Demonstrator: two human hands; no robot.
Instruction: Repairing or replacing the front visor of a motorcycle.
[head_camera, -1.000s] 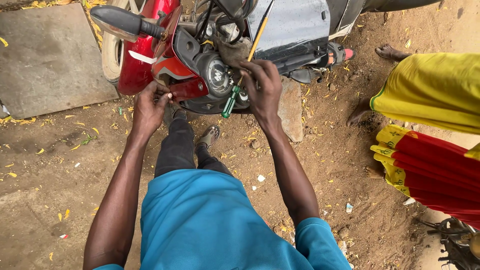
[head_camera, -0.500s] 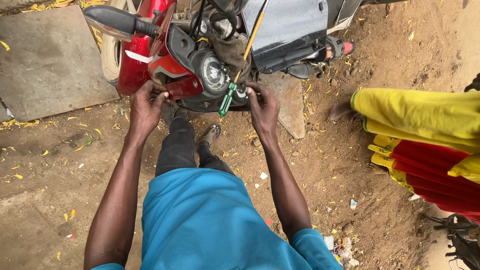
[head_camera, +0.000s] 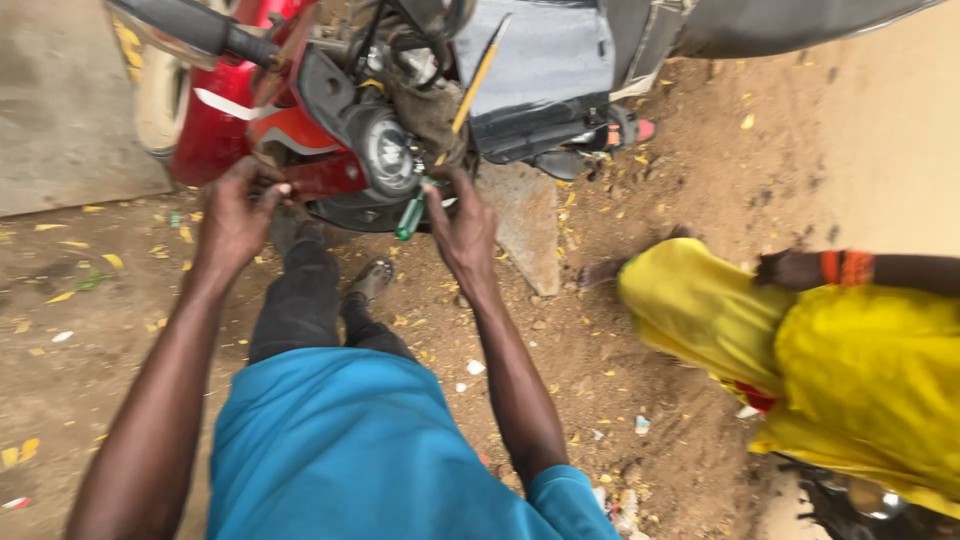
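A red motorbike (head_camera: 215, 130) stands in front of me on dirt ground, its front panels off and a round black part (head_camera: 388, 152) exposed. My left hand (head_camera: 238, 212) grips the lower edge of the red body panel (head_camera: 325, 175). My right hand (head_camera: 462, 225) is at the underside of the bike, fingers curled by a green-handled screwdriver (head_camera: 410, 215) that hangs there. Whether the right hand holds the screwdriver is unclear. A yellow-handled tool (head_camera: 477, 75) sticks up from the bike's middle.
A person in yellow clothes (head_camera: 830, 350) walks past close on my right, with a bangled arm (head_camera: 870, 268). A flat stone (head_camera: 525, 235) lies under the bike. A concrete slab (head_camera: 60, 110) sits at the left. My dark-trousered leg and shoe (head_camera: 368, 282) stretch forward.
My right hand has dropped from the bike's middle to its underside beside the green screwdriver. The person in yellow has moved leftwards and closer. My left hand stays on the red panel.
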